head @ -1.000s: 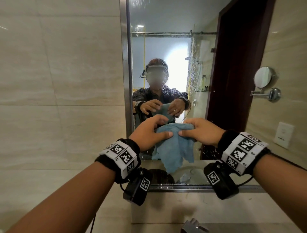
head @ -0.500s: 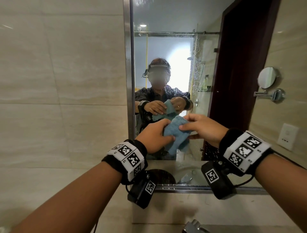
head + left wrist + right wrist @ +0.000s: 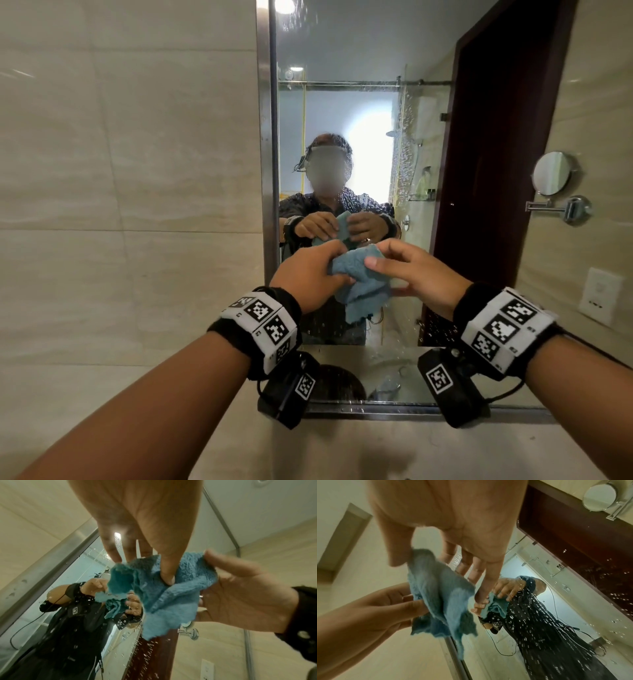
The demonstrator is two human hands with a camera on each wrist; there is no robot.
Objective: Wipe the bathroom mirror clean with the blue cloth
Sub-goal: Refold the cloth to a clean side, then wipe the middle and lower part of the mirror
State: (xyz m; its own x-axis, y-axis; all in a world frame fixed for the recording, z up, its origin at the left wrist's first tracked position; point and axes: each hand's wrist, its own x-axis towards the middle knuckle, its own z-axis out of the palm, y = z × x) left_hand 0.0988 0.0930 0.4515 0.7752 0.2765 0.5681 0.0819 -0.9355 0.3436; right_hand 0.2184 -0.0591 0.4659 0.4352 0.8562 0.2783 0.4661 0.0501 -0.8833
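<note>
The blue cloth [image 3: 363, 286] is bunched up between both hands, a short way in front of the bathroom mirror [image 3: 342, 102]. My left hand [image 3: 337, 263] grips its left side, and the thumb [image 3: 168, 577] presses into a fold. My right hand [image 3: 378, 255] pinches the upper right edge between its thumb [image 3: 221, 561] and nearly straight fingers. In the right wrist view the blue cloth [image 3: 440, 595] hangs from my right hand [image 3: 436, 561], and my left hand [image 3: 412, 604] pinches it from below. Water drops speckle the glass. The cloth is not touching the mirror.
The mirror has a steel frame [image 3: 265, 137] set in a beige tiled wall. A round swing-arm mirror [image 3: 551, 173] and a wall socket [image 3: 599, 296] are on the right wall. A stone counter [image 3: 376, 445] lies below the mirror.
The cloth, which hung long a second ago, is now gathered into a short bundle. Both hands kept hold of it and stayed close together. The head view has tilted up.
</note>
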